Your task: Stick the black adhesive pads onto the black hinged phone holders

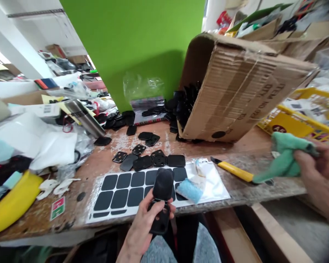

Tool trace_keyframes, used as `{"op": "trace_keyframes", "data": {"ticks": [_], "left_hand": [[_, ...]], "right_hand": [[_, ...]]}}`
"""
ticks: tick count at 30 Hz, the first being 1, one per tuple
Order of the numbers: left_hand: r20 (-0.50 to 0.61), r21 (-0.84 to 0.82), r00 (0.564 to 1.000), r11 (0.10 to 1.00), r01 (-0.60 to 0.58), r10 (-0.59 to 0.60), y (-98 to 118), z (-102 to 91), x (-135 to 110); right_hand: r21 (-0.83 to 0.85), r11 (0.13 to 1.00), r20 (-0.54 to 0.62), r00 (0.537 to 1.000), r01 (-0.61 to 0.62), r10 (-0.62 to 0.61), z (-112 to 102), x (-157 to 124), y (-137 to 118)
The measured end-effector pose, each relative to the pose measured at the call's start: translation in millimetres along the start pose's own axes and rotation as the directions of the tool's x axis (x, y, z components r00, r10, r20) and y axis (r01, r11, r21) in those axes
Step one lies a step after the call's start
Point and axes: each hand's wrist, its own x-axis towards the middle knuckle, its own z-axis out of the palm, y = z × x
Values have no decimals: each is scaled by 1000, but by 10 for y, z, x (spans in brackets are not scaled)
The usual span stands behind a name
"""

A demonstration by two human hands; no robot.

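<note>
My left hand (144, 224) is low in front of the table edge, its fingers closed round a black rounded plastic piece (161, 199) held upright over my lap. At the far right my right hand (319, 173) pinches a green cloth (286, 159) above the table's right end. Just beyond the black piece lies a white sheet of black rounded-square stickers (120, 193). Several loose black plates (153, 160) lie past the sheet.
A tipped cardboard box (235, 91) spills black parts at the back. A yellow utility knife (233, 171), a small blue pad (191, 190) and clear bags lie by the sheet. Clutter and a steel flask (84, 117) fill the left; a yellow crate (304, 117) stands right.
</note>
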Motion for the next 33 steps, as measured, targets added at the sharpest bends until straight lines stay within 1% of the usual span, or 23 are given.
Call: {"op": "trace_keyframes", "data": {"ticks": [1,3,4,5,6,7,8,9,10,11,14,15,17,20,21,22,25,26,27,30,31,32,33], "left_hand": [[12,3,1000,1000,1,-1,-5,14,3],[45,14,999,1000,-11,10,-20,45,-1],[58,19,998,1000,-14,13,-27,59,-9],[66,19,998,1000,-17,15,-34,69,-19],[67,15,997,1000,-25,24,-42,72,-31],[57,8,998,999,-40,39,-50,70,-43],[43,3,998,999,-52,52,-58,61,-56],[29,0,998,999,-53,53,-68,47,-70],[11,-3,999,999,-45,45,-77,31,-84],[-7,-6,1000,1000,-23,23,-86,13,-99],[-37,-48,999,999,25,-27,-103,-45,-141],[-39,-75,999,997,11,-14,-103,-65,-150],[-19,-127,1000,992,-26,24,-96,-111,-159],[22,-150,999,988,-30,33,-84,-176,-154],[19,-147,999,989,-22,25,-82,-190,-151],[8,-144,1000,990,-16,18,-82,-197,-151],[-39,-103,999,994,-27,23,-85,-189,-172],[-36,-71,999,997,-24,22,-86,-183,-185],[-25,-36,1000,999,-19,18,-87,-180,-198],[-32,40,999,999,-34,35,-98,-190,-226],[-47,44,998,998,-47,49,-105,-198,-225],[-64,36,997,998,-50,52,-113,-206,-220],[-78,21,996,999,-41,42,-121,-213,-210]], "right_hand": [[-3,999,97,995,39,-38,4,-166,-219],[146,986,268,957,75,-112,101,-566,-687],[274,957,363,911,97,-197,182,-778,-910],[379,914,424,852,141,-307,275,-984,-1115],[495,850,472,765,181,-438,369,-1171,-1294],[590,773,494,653,233,-574,458,-1331,-1446],[648,710,495,556,277,-668,539,-1457,-1570],[683,671,500,485,288,-717,610,-1547,-1667],[702,645,504,429,302,-750,670,-1601,-1739],[710,631,509,391,314,-767,720,-1626,-1787],[723,600,505,332,342,-797,793,-1613,-1806],[732,590,500,321,340,-805,790,-1607,-1779],[742,589,498,325,320,-804,751,-1628,-1696],[713,629,528,353,310,-773,670,-1726,-1587],[704,636,527,367,316,-766,659,-1761,-1575],[702,637,526,370,319,-766,662,-1788,-1576],[744,584,474,360,324,-804,777,-1791,-1627],[750,574,456,372,329,-808,842,-1768,-1640],[745,577,439,404,336,-802,909,-1741,-1644],[676,661,422,565,325,-709,1039,-1713,-1615],[654,690,428,601,309,-675,1040,-1736,-1604],[644,705,437,612,297,-659,1020,-1776,-1600],[646,706,453,598,291,-661,986,-1827,-1606]]}}
